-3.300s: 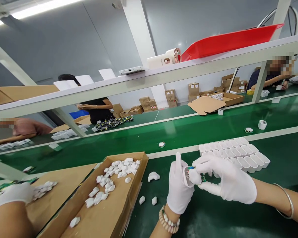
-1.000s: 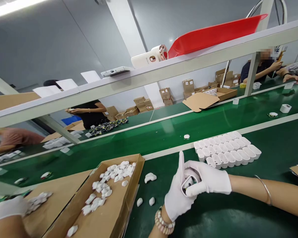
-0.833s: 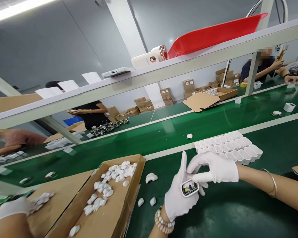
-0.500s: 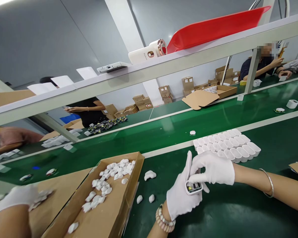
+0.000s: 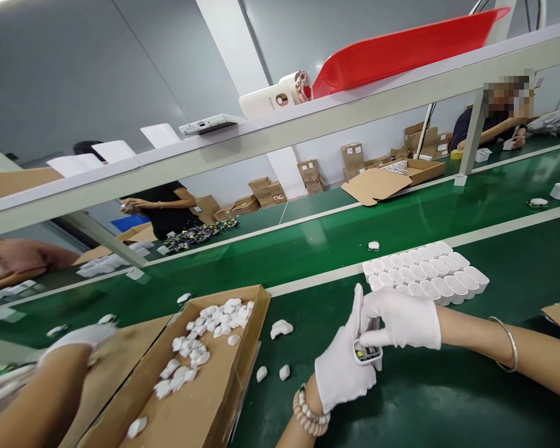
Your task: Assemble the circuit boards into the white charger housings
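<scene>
Item, in hand: one white housing (image 5: 368,363), oblong, held above the table (image 5: 448,410) between the two hands, its open mouth turned up and toward the viewer. Inside: small electronic parts (image 5: 366,353), yellow and dark; finer detail too small to tell. The mouth's long axis appears to run roughly left to right, though its far edge is partly covered.

Left hand (image 5: 346,372): white glove, beaded bracelet (image 5: 310,418); grasps the housing from the left and near side, index finger pointing up and away. Right hand (image 5: 401,318): white glove, metal bangle (image 5: 504,343); comes in from the right, thumb at the far rim of the mouth, fingers curled behind. Whether it pinches anything of its own cannot be told. Both hands touch the housing; neither is nearer.

Far and right of the hands: rows of white housings (image 5: 443,287), packed close, mouths up. Left of the hands: three loose white pieces (image 5: 280,328) on the table; beyond them a cardboard tray (image 5: 196,414) bearing a heap of like white pieces (image 5: 231,311).

Far: green belt (image 5: 308,239) carrying a white-topped board (image 5: 374,246). Far left: another person's gloved hand (image 5: 86,338), blurred, near the belt's edge.
</scene>
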The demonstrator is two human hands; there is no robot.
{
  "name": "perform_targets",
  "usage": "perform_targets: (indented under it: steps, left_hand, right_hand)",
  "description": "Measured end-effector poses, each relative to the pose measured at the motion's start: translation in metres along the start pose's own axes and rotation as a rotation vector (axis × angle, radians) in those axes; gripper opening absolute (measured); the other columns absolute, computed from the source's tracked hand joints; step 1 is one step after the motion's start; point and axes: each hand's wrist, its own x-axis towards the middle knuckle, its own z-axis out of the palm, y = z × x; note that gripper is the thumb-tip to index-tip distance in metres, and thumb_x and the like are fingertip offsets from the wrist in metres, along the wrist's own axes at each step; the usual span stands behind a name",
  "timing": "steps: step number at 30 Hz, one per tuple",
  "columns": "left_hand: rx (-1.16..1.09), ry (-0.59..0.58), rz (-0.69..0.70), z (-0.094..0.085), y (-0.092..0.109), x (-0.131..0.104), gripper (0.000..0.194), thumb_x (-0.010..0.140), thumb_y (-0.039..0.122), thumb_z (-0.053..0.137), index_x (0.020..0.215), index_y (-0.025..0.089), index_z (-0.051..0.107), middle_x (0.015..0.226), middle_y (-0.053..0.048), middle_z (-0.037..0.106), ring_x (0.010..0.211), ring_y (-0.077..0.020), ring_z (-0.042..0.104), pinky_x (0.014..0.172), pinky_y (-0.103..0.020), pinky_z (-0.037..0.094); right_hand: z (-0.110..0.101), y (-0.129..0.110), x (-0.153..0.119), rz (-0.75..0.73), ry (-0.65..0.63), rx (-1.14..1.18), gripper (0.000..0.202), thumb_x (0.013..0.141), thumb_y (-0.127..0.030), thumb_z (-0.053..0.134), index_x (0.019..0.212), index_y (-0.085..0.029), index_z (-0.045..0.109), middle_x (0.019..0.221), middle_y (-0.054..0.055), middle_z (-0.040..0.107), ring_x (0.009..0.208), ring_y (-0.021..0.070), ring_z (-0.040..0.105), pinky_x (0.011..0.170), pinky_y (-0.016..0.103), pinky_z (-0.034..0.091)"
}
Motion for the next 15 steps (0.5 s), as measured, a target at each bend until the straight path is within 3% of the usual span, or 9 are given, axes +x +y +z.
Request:
perform_targets:
  steps: [8, 15]
  left_hand:
    - [-0.008, -0.058, 0.0, 0.013, 0.022, -0.004, 0.113, 0.081, 0.039, 0.07, 0.155, 0.024, -0.014, 0.064, 0.003, 0.062, 0.044, -0.0069, 0.048, 0.043, -0.016, 0.036]
    - [0.24, -0.026, -0.037, 0.006, 0.008, 0.0, 0.115, 0.079, 0.019, 0.062, 0.15, 0.024, -0.028, 0.069, 0.003, 0.062, 0.054, -0.0093, 0.052, 0.049, -0.017, 0.038]
  right_hand:
    - [-0.014, 0.011, 0.002, -0.129, -0.093, -0.004, 0.018, 0.082, -0.028, 0.07, 0.09, -0.014, 0.079, 0.09, 0.006, 0.073, 0.077, 0.0161, 0.066, 0.062, 0.021, 0.048]
    - [-0.004, 0.011, 0.005, -0.038, -0.12, -0.109, 0.02, 0.085, -0.026, 0.063, 0.091, -0.016, 0.079, 0.077, 0.004, 0.072, 0.057, 0.012, 0.06, 0.05, 0.02, 0.042]
